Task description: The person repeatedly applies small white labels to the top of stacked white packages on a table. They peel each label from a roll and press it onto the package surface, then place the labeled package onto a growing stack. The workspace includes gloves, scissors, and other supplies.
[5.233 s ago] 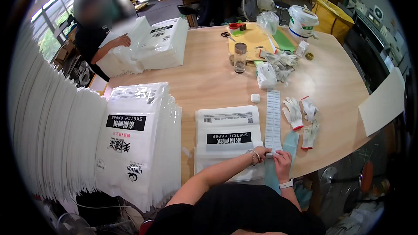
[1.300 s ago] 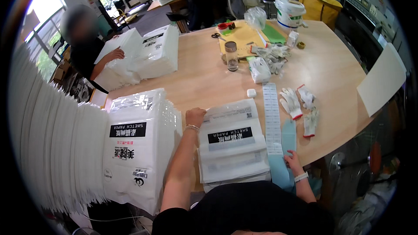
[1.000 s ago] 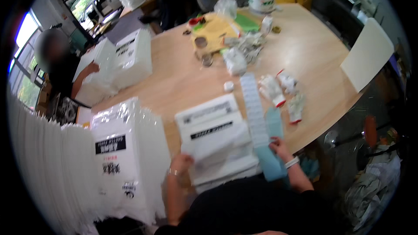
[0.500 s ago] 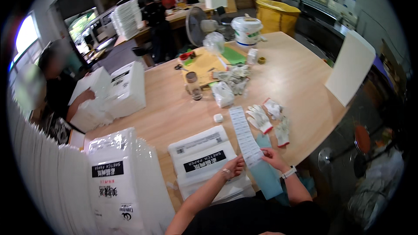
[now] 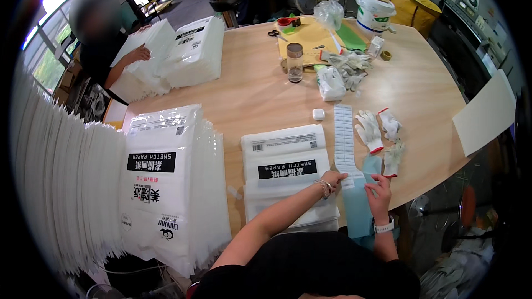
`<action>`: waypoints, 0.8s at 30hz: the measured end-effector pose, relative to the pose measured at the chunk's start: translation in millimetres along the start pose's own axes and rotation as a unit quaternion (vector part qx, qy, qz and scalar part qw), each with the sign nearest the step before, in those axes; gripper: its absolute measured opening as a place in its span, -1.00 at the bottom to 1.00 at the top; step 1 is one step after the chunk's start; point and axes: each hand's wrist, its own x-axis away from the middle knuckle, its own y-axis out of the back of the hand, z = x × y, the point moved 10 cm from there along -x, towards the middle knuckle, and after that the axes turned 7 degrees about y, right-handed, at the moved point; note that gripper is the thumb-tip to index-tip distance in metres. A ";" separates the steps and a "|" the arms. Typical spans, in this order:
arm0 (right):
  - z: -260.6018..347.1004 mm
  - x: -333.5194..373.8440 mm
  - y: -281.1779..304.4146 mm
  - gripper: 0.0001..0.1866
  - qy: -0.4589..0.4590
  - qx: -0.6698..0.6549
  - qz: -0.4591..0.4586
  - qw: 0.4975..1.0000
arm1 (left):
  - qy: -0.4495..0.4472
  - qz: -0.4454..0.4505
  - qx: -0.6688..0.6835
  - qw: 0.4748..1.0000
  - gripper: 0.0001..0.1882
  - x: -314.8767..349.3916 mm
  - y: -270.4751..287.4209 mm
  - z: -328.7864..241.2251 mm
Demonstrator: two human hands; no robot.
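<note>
A long strip of white printed labels [image 5: 344,138] on pale blue backing lies down the table in front of me, its bare blue end [image 5: 356,210] hanging toward my lap. My left hand [image 5: 332,180] is closed at the strip's left edge, fingertips on the lowest labels. Just right of the strip, my right hand [image 5: 379,192] is raised with thumb and index finger close together; whatever is between them is too small to make out. Left of the strip lies a stack of clear-and-white plastic packaging bags [image 5: 285,147] with a black printed panel, partly under my left forearm.
White work gloves [image 5: 368,130] lie right of the strip, a small white case [image 5: 318,114] left of its top. A tall stack of packed bags [image 5: 160,188] stands left. Farther off are a glass tumbler [image 5: 295,63], a tissue pack [image 5: 331,84], a white bucket [image 5: 374,14] and a person handling bags.
My right hand has come off the strip and lifted slightly to its right. My left hand stays at the strip's left edge. The whole view has shifted with my head.
</note>
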 end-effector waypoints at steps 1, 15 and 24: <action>-0.4 -3.6 -0.1 -0.91 -0.013 -0.054 -0.014 0.998 | -0.012 0.012 -0.005 1.000 -0.67 4.2 0.4 -4.4; 30.0 -84.3 -302.2 -0.85 -0.150 -0.399 0.181 0.886 | -0.365 -0.520 -0.479 0.605 -0.69 143.9 252.1 -69.4; 13.4 -89.7 -387.1 -0.85 -0.225 -0.398 0.193 0.868 | -0.310 -0.460 -0.540 0.633 -0.53 133.1 251.4 -81.0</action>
